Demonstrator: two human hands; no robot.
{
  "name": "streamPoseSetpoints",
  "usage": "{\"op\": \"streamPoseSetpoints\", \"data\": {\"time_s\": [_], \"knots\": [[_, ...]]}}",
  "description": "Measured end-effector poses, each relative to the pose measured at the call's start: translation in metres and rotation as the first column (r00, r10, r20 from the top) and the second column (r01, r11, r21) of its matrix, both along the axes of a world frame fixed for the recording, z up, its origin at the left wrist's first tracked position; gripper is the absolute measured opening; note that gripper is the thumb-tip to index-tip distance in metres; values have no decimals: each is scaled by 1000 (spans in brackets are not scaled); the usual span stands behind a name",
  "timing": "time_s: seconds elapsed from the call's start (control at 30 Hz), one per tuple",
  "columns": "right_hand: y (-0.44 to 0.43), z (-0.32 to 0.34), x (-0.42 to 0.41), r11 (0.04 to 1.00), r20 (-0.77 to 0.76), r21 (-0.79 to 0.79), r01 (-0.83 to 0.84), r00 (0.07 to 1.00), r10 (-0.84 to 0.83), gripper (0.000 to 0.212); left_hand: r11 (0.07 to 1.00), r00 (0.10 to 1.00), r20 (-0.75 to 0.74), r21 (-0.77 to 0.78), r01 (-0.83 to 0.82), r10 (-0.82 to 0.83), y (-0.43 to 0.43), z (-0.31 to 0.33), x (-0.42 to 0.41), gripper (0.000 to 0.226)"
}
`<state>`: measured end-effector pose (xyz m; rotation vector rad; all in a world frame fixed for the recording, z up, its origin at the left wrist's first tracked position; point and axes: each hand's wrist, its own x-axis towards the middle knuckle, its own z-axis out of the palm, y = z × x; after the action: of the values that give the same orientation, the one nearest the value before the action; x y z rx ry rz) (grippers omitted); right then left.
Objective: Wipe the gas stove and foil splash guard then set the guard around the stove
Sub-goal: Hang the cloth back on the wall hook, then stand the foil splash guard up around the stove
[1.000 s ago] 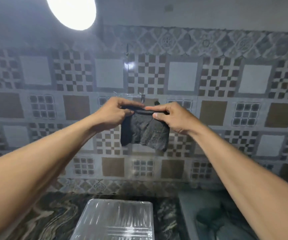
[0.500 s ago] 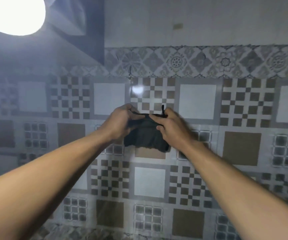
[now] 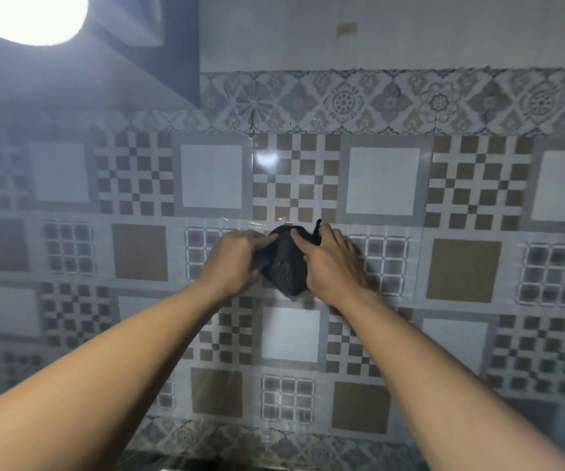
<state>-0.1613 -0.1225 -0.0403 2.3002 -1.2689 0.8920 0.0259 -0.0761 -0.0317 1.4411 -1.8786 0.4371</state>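
Observation:
A dark grey cloth point(image 3: 288, 266) hangs bunched against the patterned tiled wall point(image 3: 461, 260), just under a small clear hook strip point(image 3: 257, 223). My left hand point(image 3: 237, 263) pinches the cloth's left side, and my right hand point(image 3: 333, 263) grips its right side, where a short black loop point(image 3: 317, 227) sticks up. Both arms reach straight out at about chest height. The gas stove and the foil splash guard are out of view.
A bright round lamp point(image 3: 26, 15) glares at the top left beside a dark hood or cabinet corner point(image 3: 172, 62). A plain wall point(image 3: 393, 28) rises above the tile border. A sliver of counter edge point(image 3: 179, 465) shows at the bottom.
The view has tilted up, so the foil guard and counter dropped out of sight. The cloth, earlier hanging spread between my hands, is now bunched into a narrower lump against the wall.

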Motion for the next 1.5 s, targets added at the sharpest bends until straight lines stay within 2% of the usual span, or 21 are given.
{"op": "streamPoseSetpoints", "data": {"time_s": [0.1,0.17,0.27,0.37,0.47,0.57,0.67,0.77,0.97,1.23,1.33,1.43,1.5], "knots": [[15,1,-5,993,18,115,-16,1000,14,73,980,999,-18,199,-31,35,18,4,0,52],[29,5,-11,984,48,171,-55,998,47,73,963,998,-60,270,-15,32,31,3,-2,53],[51,14,-18,979,62,177,-100,994,91,67,974,987,-154,228,-5,41,60,5,-5,56],[80,24,-22,979,64,160,-127,991,118,62,983,986,-139,172,-67,91,92,-1,0,58],[107,29,-21,973,34,173,-154,988,150,57,967,980,-128,223,-119,150,130,-13,4,62],[127,21,-13,931,-41,307,-198,974,221,57,927,964,-116,324,-192,240,169,-31,10,70],[144,9,0,875,-126,430,-225,944,305,60,854,933,-93,443,-274,347,207,-52,21,79],[160,-4,19,849,-205,472,-237,907,367,65,756,883,-40,537,-375,467,244,-74,32,81],[200,-59,60,737,-312,588,-333,747,587,75,550,745,25,657,-515,667,330,-136,40,89],[234,-170,120,621,-418,707,-337,510,752,66,294,530,13,820,-491,848,421,-242,35,67],[238,-217,140,581,-437,752,-311,424,793,67,218,484,27,870,-443,875,440,-279,29,74],[234,-259,159,562,-450,781,-272,379,808,64,129,437,70,903,-410,897,445,-311,26,80],[228,-285,173,550,-444,795,-256,371,815,65,103,429,102,898,-428,898,442,-329,27,76]]}}
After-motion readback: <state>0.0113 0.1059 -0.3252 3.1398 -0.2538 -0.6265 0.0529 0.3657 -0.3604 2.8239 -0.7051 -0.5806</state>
